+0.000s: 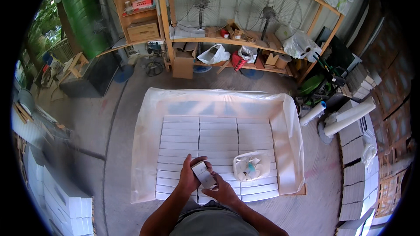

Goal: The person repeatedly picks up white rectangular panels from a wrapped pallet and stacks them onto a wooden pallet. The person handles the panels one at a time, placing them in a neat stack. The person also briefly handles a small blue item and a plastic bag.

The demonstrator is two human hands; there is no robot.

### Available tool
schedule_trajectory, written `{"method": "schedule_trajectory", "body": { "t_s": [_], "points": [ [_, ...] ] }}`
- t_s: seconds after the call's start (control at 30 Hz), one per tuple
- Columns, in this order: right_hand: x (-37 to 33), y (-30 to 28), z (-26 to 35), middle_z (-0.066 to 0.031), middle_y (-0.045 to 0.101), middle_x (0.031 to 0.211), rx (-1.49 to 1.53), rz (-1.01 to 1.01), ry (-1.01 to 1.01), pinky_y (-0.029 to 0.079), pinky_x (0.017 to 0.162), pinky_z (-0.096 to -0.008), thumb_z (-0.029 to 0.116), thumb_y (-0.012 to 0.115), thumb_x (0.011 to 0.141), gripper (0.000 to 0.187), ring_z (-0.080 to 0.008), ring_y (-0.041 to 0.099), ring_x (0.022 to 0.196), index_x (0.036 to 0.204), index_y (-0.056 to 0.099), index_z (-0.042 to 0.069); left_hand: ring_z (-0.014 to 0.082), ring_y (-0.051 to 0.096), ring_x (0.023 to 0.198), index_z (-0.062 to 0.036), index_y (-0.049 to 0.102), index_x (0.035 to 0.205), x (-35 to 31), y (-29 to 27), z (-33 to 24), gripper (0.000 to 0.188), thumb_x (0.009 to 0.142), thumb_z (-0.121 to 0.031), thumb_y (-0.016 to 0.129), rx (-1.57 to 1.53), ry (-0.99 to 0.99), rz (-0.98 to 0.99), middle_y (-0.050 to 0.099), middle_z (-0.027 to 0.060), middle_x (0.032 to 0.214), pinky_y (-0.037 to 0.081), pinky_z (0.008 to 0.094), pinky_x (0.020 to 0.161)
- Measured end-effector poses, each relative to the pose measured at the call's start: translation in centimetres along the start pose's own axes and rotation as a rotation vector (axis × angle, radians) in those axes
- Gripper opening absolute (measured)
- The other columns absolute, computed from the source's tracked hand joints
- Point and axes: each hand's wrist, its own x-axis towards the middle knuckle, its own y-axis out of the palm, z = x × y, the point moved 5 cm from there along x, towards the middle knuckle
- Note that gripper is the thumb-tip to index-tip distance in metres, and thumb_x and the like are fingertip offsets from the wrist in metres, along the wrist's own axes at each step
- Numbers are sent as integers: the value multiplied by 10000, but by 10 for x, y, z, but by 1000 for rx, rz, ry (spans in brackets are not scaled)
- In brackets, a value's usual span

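Both my hands hold a small white block-like piece [204, 175], perhaps a little box or a stack of labels; which, I cannot tell. My left hand [188, 178] is wrapped round its left side, thumb up along the edge. The fingers of my right hand [222, 191] close on its lower right corner. Below them lie rows of long white boxes [218, 133], packed side by side in a large crate [286, 148] lined with whitish plastic sheet. On the boxes, right of my hands, sits a white open tub [238, 171] with pale scraps and a bluish bit inside.
Wooden shelves [210, 40] with two large fans [201, 3], cartons and bags stand beyond the crate. Stacked white boxes rise at the left [59, 201] and right [356, 170]. White film rolls [350, 116] stand right of the crate. A dark grey block [87, 83] is at the far left.
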Motion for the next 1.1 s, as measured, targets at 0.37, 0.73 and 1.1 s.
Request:
{"method": "schedule_trajectory", "body": {
  "t_s": [0.37,0.73,1.1],
  "points": [
    [6,-17,13,-164,622,984,-115,-149,-92,521,714,-327,209,734,736,618,-231,654,793,1250,453,12,285,569,974,-9,522,1098,-5,-7,0,399,962,-344,352,112,131,22,610,143,1000,435,425,883],
    [5,-40,12,-174,600,1028,-77,-181,-145,526,699,-309,134,706,756,651,-196,643,780,1317,387,47,279,594,999,13,459,1196,-10,-29,9,332,969,-225,423,244,53,32,571,154,1088,531,414,772],
    [12,-47,8,-134,631,964,518,-37,-10,535,708,-291,77,517,895,336,-166,635,819,1198,487,-65,270,594,1015,38,438,1219,-13,-11,5,355,988,-220,358,160,158,82,567,174,1134,520,405,848]
  ]
}}
